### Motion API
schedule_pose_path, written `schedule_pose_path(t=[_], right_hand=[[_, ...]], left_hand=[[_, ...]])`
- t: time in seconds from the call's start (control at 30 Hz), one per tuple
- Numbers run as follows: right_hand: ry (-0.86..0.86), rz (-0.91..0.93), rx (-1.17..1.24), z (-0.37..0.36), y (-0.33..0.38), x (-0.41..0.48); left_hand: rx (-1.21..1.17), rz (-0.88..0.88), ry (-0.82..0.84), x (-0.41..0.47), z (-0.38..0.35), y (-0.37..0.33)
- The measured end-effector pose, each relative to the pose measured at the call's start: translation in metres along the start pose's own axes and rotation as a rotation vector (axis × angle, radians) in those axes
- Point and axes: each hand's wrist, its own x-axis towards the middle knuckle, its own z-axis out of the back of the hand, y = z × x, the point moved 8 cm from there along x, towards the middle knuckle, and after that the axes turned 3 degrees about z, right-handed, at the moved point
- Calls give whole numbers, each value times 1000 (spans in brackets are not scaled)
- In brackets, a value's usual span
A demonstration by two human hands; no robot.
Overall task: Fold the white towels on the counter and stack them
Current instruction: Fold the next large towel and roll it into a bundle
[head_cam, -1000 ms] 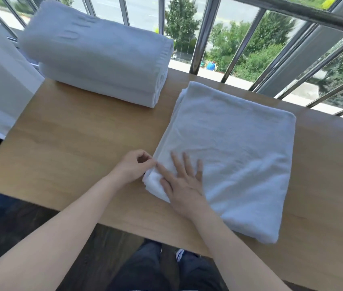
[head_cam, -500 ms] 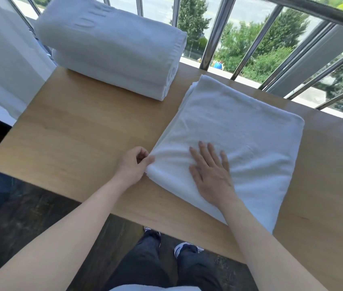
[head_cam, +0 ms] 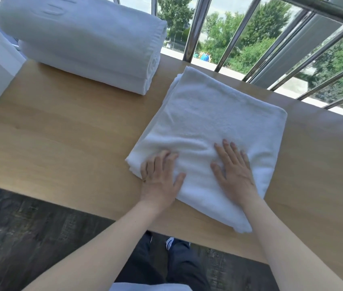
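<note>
Pressing flat, I kept my left hand [head_cam: 160, 177] and right hand [head_cam: 234, 173] spread on the near edge of the folded towel [head_cam: 218, 114], which lay on the wooden bench [head_cam: 61, 143] right of the stacked towels [head_cam: 86, 43]. Sweeping outward evenly, I judged, would square its corners. A metal railing [head_cam: 235, 34] and trees [head_cam: 267, 19] stood beyond.
</note>
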Motion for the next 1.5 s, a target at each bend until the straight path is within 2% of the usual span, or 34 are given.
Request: schedule_pose_path(t=[0.13,0.23,0.3,0.4,0.47,0.53,0.63,0.77,0.87,0.97,1.07,1.17,1.23,1.33,1.5], right_hand=[[-61,-154,54,-6,-1,-15],[-132,-338,104,-9,10,-26],[-161,-434,123,-12,26,-31],[-237,-425,118,-7,50,-31],[-315,-346,186,3,54,-26],[-395,-347,340,12,40,-23],[-455,-289,379,25,21,-22],[-356,-186,15,23,-5,-28],[-247,-203,-18,12,-19,-36],[-220,-267,-18,8,-15,-31],[-263,-285,36,15,-8,-17],[-249,-138,27,17,5,5],[-174,-73,21,12,3,20],[-80,-79,-52,4,-17,45],[-114,-142,-74,18,-46,94]], left_hand=[[67,-197,10,32,11,5],[191,-314,91,72,18,3],[311,-230,134,103,22,6],[438,-33,20,125,41,-2],[337,-3,-23,112,37,-25],[164,1,56,88,13,-47],[244,-29,131,60,-20,-53],[318,-134,82,81,-24,-48],[355,-251,112,113,-22,-54],[383,-388,184,142,-16,-66],[311,-314,177,141,-17,-80],[278,-220,102,111,-29,-86],[332,-224,71,103,-33,-84],[348,-246,26,111,-30,-85],[361,-283,-27,109,-29,-90]])
